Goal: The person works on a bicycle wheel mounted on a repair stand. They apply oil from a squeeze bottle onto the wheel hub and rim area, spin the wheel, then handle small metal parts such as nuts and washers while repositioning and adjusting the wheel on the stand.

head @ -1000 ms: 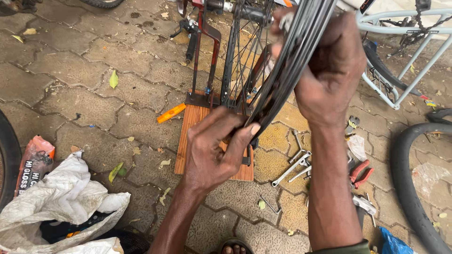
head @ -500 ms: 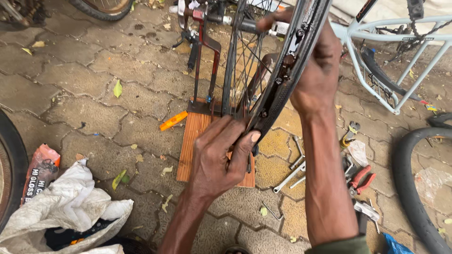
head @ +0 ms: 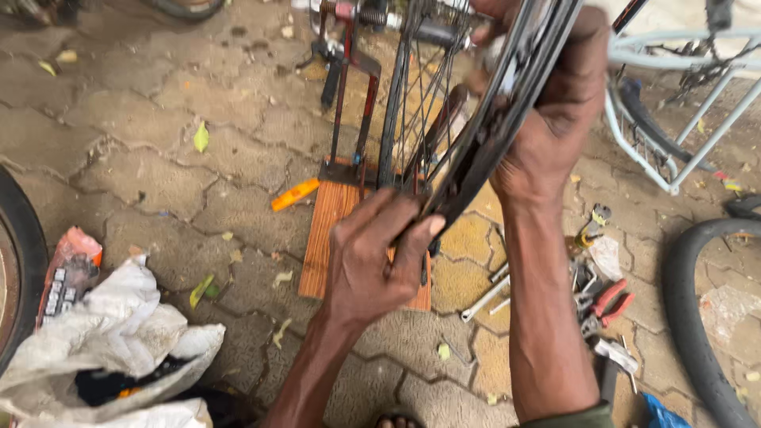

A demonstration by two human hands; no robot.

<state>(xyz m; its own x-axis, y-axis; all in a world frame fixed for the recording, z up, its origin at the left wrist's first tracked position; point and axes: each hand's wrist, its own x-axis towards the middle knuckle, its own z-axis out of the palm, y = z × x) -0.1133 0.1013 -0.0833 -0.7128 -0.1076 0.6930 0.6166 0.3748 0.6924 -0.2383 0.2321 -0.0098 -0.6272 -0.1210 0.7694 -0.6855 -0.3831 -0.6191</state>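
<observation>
The rim (head: 491, 127) is gripped by both hands, left hand (head: 372, 254) low, right hand (head: 555, 119) high, so it is steadied in the stand (head: 349, 119) on the board (head: 325, 238).

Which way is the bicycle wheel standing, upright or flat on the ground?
Upright: the wheel stands on edge in the truing stand, held by left hand and right hand.

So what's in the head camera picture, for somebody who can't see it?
Two bare hands hold a bicycle wheel in a stand on a wooden board: the left hand pinches its lower rim, the right hand wraps higher up. Wrenches and red-handled pliers lie on the stone paving.
</observation>
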